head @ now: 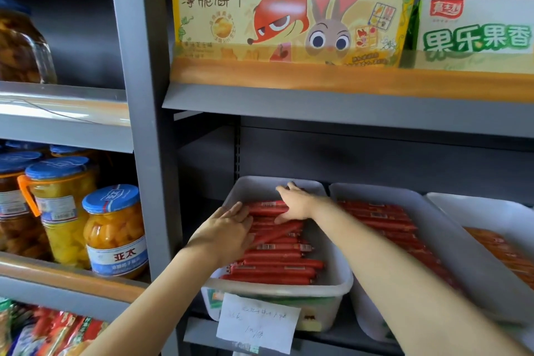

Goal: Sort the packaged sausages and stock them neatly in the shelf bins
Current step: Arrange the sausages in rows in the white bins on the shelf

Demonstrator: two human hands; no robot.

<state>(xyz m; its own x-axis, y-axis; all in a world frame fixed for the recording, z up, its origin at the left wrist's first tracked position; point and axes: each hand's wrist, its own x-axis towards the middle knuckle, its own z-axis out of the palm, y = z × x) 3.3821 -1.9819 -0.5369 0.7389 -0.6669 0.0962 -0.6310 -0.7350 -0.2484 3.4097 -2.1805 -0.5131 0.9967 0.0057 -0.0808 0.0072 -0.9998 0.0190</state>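
Observation:
A white plastic bin (341,283) on the shelf holds several red packaged sausages (277,266) lying crosswise in rows. My left hand (224,233) rests flat on the sausages at the bin's left side, fingers together and extended. My right hand (294,201) lies palm down on the sausages toward the back of the bin, fingers spread. One sausage (277,233) under the hands lies at a slant. A second white bin (450,243) to the right also holds red sausages. A third bin (491,211) at far right holds orange ones.
A handwritten paper label (257,322) hangs on the front of the left bin. The shelf above carries a yellow biscuit box (289,6) and a green-lettered box (474,29). Jars of canned fruit (114,231) fill the shelves left of the grey upright (144,124).

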